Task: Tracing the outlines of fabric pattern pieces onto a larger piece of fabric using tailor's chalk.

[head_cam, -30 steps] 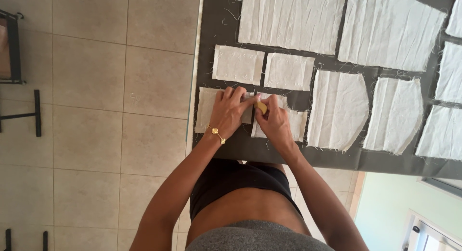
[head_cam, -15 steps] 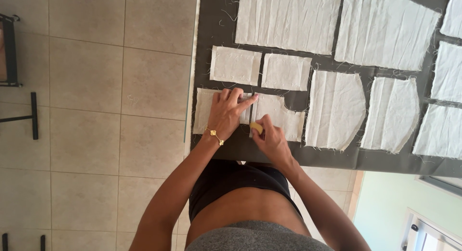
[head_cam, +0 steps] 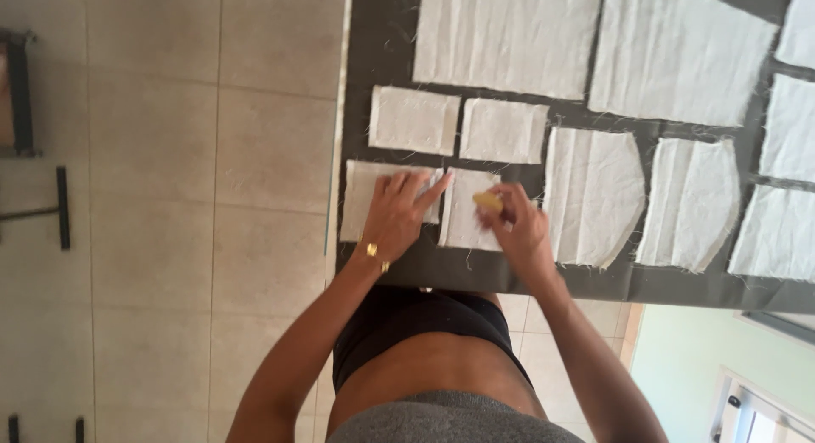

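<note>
A: Left hand point(head_cam: 397, 218): flat, fingers spread, palm down on left patch point(head_cam: 363, 201); forefinger stretched right, tip at the gap to the next piece. Nothing gripped, only pressing.

B: Right hand point(head_cam: 518, 231)?

A: Curled, thumb and fingers pinched round a small yellow chalk point(head_cam: 488, 201). Chalk end touching upper right part of right patch point(head_cam: 467, 214), just right of the left forefinger.

B: Patches, position?

A: Side by side at near left corner of dark cloth point(head_cam: 373, 35), narrow gap between. Right patch long axis running away from the body; left patch mostly hidden under the hand, outline unclear. Both directly ahead of the hands, close to the near table edge.

B: Nearer hand to the gap?

A: Left, forefinger already at it. Right hand just beside, chalk above the same patch, so the two hands near but apart.

B: Other stock?

A: Two small squares point(head_cam: 414, 120) in the row beyond, touching neither hand. Two larger shaped pieces point(head_cam: 594, 192) to the right, angled corners, well apart from the chalk. Big panels point(head_cam: 509, 35) along the far side. Tiled floor point(head_cam: 170, 154) to the left. Gold bracelet point(head_cam: 373, 252) on left wrist.
</note>
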